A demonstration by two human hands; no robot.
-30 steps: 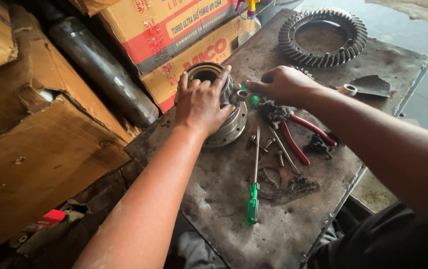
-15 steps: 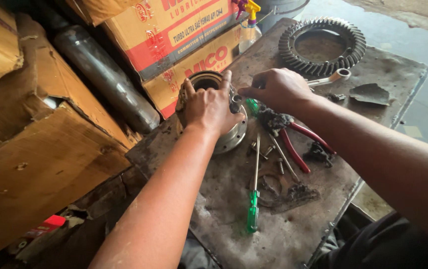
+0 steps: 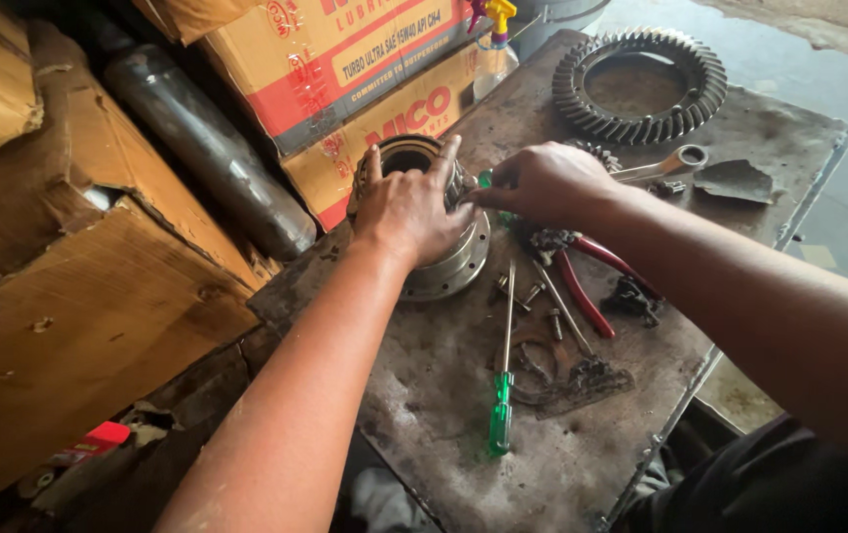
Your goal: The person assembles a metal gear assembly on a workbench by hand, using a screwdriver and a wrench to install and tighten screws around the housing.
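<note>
Ring gear (image 3: 639,87), red pliers (image 3: 582,286), spray bottle (image 3: 494,44).

Metal housing (image 3: 434,252) on table (image 3: 443,395), screwdriver (image 3: 503,375) before it, ring gear (image 3: 639,86) behind, boxes (image 3: 345,69) left

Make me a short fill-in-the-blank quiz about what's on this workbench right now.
1. The left hand rests on top of the round metal ____ housing.
2. The screwdriver lying on the metal table has a ____ handle.
3. The pliers have ____ handles.
4. The large ring gear lies at the table's ____ end.

Missing words: differential; green; red; far
</note>
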